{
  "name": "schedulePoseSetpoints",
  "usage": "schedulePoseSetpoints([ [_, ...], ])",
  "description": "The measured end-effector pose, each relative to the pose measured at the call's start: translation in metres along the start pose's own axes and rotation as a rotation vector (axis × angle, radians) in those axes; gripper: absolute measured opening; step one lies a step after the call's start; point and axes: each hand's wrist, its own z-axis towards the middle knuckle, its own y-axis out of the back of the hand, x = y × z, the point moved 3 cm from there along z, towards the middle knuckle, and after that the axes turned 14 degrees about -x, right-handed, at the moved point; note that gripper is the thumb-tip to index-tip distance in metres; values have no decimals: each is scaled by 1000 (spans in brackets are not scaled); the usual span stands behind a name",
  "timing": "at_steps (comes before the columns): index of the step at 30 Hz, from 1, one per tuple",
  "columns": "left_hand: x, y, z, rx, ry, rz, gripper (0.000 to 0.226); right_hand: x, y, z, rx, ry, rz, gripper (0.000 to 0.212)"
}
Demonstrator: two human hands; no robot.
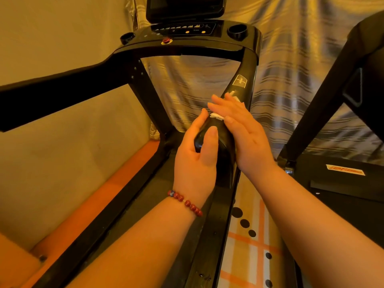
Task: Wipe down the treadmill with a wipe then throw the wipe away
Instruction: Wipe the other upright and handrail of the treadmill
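Right hand [243,129] atop wipe [217,116] on treadmill [246,65]

Floor [252,244]: pale, orange stripes, black dots, near right.
On it: treadmill [207,235] left; second treadmill [342,183] right.

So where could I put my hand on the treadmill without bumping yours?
The left handrail is bare, from the console down. On the right handrail, only the stretch between the console and the right hand is free. Its lower end is crowded: the left hand grips it, the right presses the wipe.
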Motion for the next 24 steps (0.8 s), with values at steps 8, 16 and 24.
schedulePoseSetpoints([
  [8, 1, 1, 0, -6, -16, 0, 61, -10, 3, 15, 25, -33, 46, 37],
  [16, -1, 0, 1, -25, -26, 41, 52, 4, 2, 4, 114, 129, 49, 37],
  [24, -9, 2, 0, 10, -21, 56, 54, -1, -1, 4, 49, 44, 62, 38],
])
